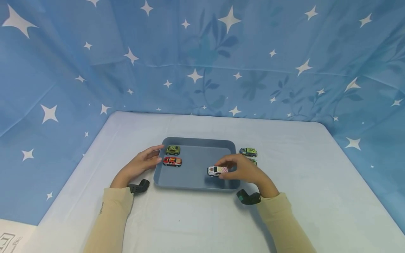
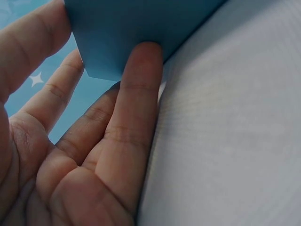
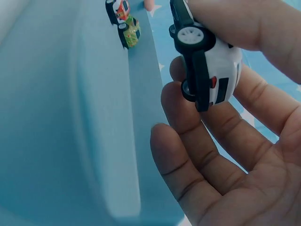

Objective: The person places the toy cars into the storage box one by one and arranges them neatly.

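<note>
A blue-grey tray (image 1: pixel 193 184) lies on the white table, with a green toy car (image 1: pixel 173 150) and a red toy car (image 1: pixel 172 161) side by side at its left end. My right hand (image 1: pixel 245 170) pinches a white toy car (image 1: pixel 217 171) between thumb and fingers, above the right part of the tray. In the right wrist view, the wheels and rear of the white car (image 3: pixel 214 75) show. My left hand (image 1: pixel 143 163) is at the tray's left wall; the left wrist view has its extended fingers (image 2: pixel 136 94) touching the tray's outside.
Right of the tray stands a green-and-blue toy car (image 1: pixel 248 151), and another greenish toy car (image 1: pixel 253 161) is mostly hidden behind my right hand. A blue cloth with white stars (image 1: pixel 202 75) hangs behind the table (image 1: pixel 190 218).
</note>
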Available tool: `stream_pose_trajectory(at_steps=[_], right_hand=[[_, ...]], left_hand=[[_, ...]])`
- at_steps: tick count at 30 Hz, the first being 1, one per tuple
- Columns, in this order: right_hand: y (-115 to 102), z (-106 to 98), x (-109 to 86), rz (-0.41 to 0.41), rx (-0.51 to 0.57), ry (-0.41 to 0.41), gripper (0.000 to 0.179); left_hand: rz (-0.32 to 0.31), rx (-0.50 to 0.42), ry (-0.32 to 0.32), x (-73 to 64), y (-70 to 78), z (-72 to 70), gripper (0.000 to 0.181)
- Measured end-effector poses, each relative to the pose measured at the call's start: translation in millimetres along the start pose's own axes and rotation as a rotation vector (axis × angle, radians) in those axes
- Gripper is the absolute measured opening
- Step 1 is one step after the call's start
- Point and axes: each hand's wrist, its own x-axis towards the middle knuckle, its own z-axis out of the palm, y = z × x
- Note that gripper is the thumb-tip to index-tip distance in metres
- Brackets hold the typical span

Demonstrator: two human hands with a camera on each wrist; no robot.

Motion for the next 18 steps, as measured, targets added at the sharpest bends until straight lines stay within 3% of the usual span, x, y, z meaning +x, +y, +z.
stream_pose_trajectory(at_steps=[10,18], right_hand=[[-5,13,12.0,-0.011,0.043,-0.017,0.029],[-8,22,19.2,-0.011,0.057,-0.033,0.029]], left_hand=[[-0.025,0.004,0.006,-0.3,1.3,-0.6,0.069],[-0.011,-0.009,0.002,-0.3,-0.1,-1.4,0.069]])
